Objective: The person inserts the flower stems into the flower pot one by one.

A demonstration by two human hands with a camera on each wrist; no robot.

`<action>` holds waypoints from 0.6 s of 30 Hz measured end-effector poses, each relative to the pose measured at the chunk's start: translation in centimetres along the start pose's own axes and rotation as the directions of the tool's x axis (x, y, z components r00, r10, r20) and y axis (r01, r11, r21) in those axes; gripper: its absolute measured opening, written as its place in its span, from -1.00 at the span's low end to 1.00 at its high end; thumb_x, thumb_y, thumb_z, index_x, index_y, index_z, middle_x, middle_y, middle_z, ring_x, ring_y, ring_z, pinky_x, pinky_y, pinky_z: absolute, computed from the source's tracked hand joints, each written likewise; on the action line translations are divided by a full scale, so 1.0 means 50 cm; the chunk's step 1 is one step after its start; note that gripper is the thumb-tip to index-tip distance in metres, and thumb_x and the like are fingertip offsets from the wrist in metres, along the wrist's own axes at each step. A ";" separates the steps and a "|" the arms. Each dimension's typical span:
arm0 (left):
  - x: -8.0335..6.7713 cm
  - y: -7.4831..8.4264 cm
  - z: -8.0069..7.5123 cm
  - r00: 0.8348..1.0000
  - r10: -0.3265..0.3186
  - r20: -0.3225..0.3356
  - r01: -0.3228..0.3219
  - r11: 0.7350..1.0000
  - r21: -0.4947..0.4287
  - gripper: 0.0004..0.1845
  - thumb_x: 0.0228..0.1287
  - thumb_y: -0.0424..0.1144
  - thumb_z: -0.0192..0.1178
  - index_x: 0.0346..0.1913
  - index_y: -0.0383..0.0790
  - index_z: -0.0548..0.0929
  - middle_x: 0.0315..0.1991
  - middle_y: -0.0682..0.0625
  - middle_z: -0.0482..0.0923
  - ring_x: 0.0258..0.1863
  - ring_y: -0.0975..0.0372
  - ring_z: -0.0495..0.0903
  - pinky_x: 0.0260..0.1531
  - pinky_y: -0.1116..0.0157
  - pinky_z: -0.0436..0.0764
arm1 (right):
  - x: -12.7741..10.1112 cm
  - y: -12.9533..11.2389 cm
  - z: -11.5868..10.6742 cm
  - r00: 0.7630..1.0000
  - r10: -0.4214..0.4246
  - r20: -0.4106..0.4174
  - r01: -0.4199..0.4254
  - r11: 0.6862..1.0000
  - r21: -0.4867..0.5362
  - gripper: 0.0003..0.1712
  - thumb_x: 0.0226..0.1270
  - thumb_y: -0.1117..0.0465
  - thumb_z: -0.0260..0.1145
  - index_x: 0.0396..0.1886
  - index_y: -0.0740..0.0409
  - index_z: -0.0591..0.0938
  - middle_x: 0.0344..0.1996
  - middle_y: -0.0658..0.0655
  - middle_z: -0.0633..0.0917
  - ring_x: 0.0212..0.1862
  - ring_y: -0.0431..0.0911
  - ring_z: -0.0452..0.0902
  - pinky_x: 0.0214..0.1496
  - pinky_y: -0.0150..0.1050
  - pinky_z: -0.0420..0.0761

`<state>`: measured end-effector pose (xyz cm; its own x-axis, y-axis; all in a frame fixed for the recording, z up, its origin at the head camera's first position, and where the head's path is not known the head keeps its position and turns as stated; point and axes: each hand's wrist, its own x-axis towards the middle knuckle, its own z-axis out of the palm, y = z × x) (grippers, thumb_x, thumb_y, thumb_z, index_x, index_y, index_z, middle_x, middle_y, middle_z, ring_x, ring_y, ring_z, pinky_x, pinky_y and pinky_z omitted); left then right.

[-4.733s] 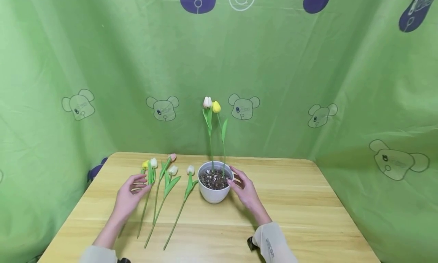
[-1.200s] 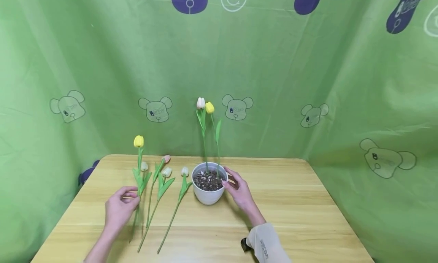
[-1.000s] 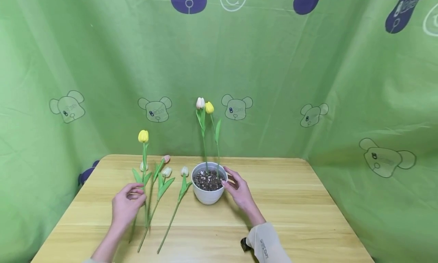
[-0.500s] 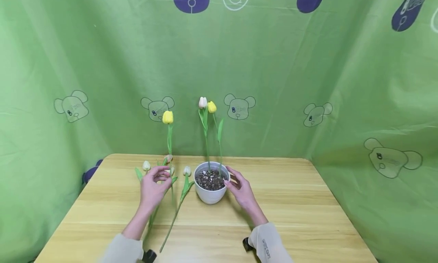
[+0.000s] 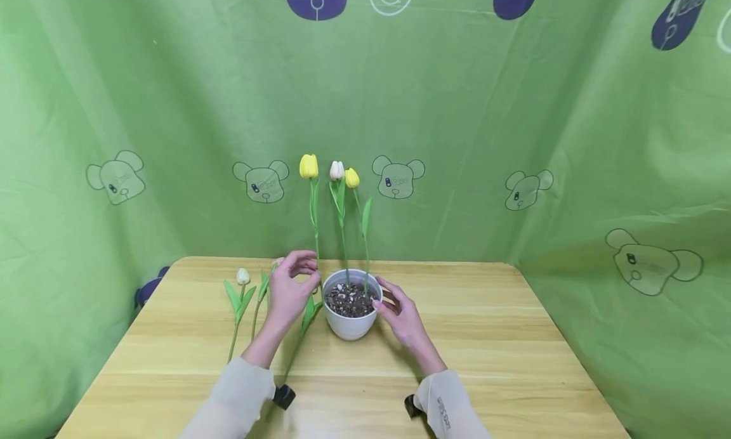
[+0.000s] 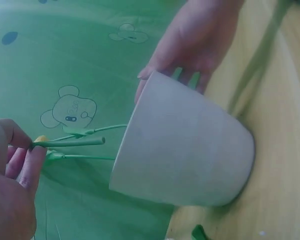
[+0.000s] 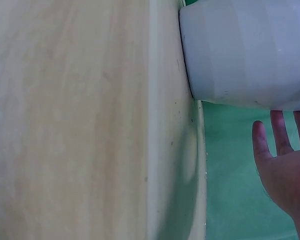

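My left hand (image 5: 291, 287) pinches the green stem of a yellow tulip (image 5: 309, 166), held upright just left of the flower pot (image 5: 349, 328). In the left wrist view the cut end of its stem (image 6: 97, 141) hangs free, close to the pot's rim. The white pot holds dark pebbly soil (image 5: 347, 304); a pale pink-white tulip (image 5: 337, 170) and another yellow tulip (image 5: 351, 177) stand in it. Around the pot's right side my right hand (image 5: 402, 315) holds on, thumb at the rim and fingers along the outer wall.
On the wooden table (image 5: 485, 337), left of the pot, lie several more tulips, including a white tulip (image 5: 243, 276). My left hand and forearm hide parts of them. A green curtain (image 5: 457, 109) with bear prints hangs behind and at both sides.
My left hand has picked the yellow tulip up from the left of the table, raised it upright and carried it right to the pot. The right hand stays on the pot.
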<state>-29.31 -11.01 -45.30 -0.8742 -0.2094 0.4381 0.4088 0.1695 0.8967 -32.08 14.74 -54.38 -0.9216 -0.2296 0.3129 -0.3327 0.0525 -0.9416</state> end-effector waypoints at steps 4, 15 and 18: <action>0.021 0.001 0.021 1.000 0.029 -0.006 -0.029 1.000 -0.008 -0.59 0.06 -0.59 0.30 0.04 -0.32 0.68 -0.19 -0.23 0.72 -0.26 0.16 0.70 -0.02 0.28 0.75 | 0.001 -0.002 -0.001 1.000 0.013 0.000 -0.013 1.000 0.000 -0.31 0.41 0.37 0.36 0.50 0.28 0.39 0.47 0.38 0.41 0.42 0.35 0.41 0.51 -0.04 0.47; 0.063 -0.038 0.058 0.999 0.039 -0.020 -0.039 0.999 0.014 -0.61 0.12 -0.55 0.32 0.05 -0.29 0.65 -0.18 -0.16 0.71 -0.20 0.11 0.69 0.10 0.11 0.71 | 0.000 0.000 0.001 1.000 0.010 0.003 -0.010 1.000 0.012 -0.32 0.42 0.38 0.35 0.50 0.30 0.39 0.47 0.40 0.42 0.42 0.36 0.41 0.53 0.13 0.40; 0.072 -0.046 0.065 0.999 0.032 -0.026 -0.031 0.999 0.014 -0.61 0.13 -0.54 0.32 0.06 -0.27 0.65 -0.17 -0.15 0.71 -0.19 0.10 0.69 0.10 0.03 0.71 | 0.001 0.001 0.000 1.000 0.006 -0.002 -0.006 1.000 0.015 -0.33 0.43 0.38 0.34 0.50 0.30 0.39 0.47 0.38 0.42 0.42 0.35 0.41 0.53 0.05 0.43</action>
<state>-34.26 -9.03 -45.99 -0.8537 -0.2290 0.4677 0.4323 0.1889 0.8817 -32.12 14.73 -54.42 -0.9241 -0.2270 0.3075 -0.3242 0.0396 -0.9452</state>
